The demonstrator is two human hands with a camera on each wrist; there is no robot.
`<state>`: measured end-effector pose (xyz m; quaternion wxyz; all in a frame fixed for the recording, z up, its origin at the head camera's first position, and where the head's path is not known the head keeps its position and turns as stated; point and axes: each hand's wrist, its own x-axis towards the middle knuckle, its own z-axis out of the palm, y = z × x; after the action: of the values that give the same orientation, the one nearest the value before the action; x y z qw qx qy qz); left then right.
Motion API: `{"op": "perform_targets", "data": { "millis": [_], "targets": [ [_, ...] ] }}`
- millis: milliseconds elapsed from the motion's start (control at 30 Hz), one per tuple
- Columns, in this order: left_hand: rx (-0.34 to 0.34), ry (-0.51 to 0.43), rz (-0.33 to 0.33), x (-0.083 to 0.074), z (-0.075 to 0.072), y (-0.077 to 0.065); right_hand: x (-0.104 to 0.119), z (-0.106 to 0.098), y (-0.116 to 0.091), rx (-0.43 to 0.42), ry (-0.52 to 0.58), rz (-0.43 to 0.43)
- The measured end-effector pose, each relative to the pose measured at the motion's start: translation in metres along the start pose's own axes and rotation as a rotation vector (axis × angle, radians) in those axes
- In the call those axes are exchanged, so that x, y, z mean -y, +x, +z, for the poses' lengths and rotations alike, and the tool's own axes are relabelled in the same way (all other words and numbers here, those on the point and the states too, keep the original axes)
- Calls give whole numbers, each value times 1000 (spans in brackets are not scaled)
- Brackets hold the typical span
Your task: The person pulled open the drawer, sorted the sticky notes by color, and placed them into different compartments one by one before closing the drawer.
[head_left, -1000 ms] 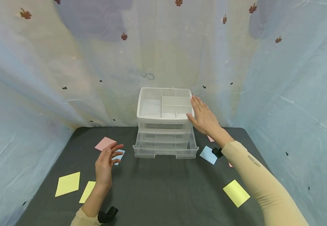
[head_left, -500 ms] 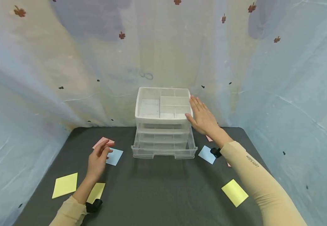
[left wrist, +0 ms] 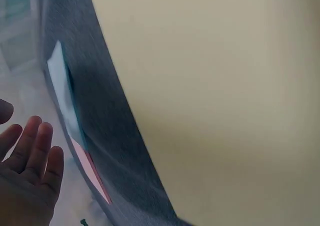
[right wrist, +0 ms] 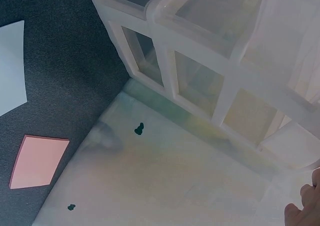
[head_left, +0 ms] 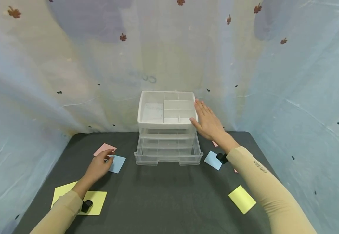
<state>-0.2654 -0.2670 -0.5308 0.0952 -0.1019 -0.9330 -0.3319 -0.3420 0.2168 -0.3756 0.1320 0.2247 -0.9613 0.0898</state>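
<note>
A white desktop drawer organizer (head_left: 167,125) with a divided top tray stands at the back middle of the table, its clear bottom drawer (head_left: 168,159) pulled out. Against the right side of the tray rests my right hand (head_left: 208,123), fingers straight; only its knuckles (right wrist: 302,201) show at the corner of the right wrist view. My left hand (head_left: 100,165) hovers over the left side with loosely bent fingers and holds nothing. Its fingertips overlap a blue sticky note pad (head_left: 116,164) and a pink one (head_left: 103,149). A yellow pad (left wrist: 210,95) fills much of the left wrist view.
Two yellow pads lie under the left forearm, one of them the larger pad (head_left: 64,190). At right are a blue pad (head_left: 212,160), a yellow pad (head_left: 242,199) and a pink pad (right wrist: 40,162). A patterned cloth curtain (head_left: 169,58) encloses the dark table (head_left: 163,201).
My left hand has moved left and lowered toward the pink and blue pads, its forearm swinging across the yellow pads. My right hand has stayed at the organizer's side.
</note>
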Motion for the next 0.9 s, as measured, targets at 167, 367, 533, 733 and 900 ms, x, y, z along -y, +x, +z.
{"op": "perform_targets", "data": {
  "millis": [167, 367, 533, 733, 900],
  "targets": [
    [33, 49, 21, 11, -2, 9, 0, -1, 0, -5, -5, -1],
    [111, 140, 54, 22, -4, 20, 0, 0, 1, -5, -13, -1],
    [142, 194, 115, 26, -8, 23, 0, 0, 0, -11, -7, -6],
    [179, 239, 182, 28, -9, 26, 1, -1, 0, -11, -8, -5],
    [205, 243, 211, 29, -9, 30, 2, -2, 0, -3, -1, 2]
  ]
}}
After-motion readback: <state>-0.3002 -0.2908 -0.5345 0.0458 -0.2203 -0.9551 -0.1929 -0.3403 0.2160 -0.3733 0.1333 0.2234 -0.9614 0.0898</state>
